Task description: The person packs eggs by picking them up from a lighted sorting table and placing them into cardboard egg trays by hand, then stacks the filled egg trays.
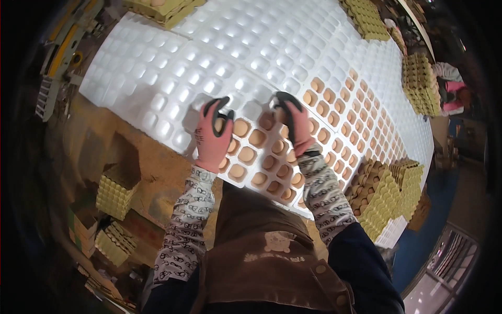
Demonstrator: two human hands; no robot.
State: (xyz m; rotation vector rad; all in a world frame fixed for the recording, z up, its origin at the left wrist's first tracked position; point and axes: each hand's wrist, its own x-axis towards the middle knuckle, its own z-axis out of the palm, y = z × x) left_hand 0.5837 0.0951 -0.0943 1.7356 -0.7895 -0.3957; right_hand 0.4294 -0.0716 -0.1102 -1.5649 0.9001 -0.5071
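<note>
White foam egg trays (211,64) with square pockets cover the surface before me. Brown eggs (246,154) fill many pockets nearest me and to the right. My left hand (215,135), in a pink glove with black fingertips, is curled around a brown egg (219,124) at the left edge of the filled pockets. My right hand (293,121), gloved alike, is bent over the pockets to the right of it, with what looks like an egg, blurred, at its fingertips. Both hands are low over the foam, apart from each other.
Stacked pulp egg trays (386,196) stand at the right near edge, one holding eggs. More stacks (419,84) are at the far right beside another person (453,88). Further tray stacks (115,192) lie low on the left. A pulp tray (166,11) rests at the far left edge.
</note>
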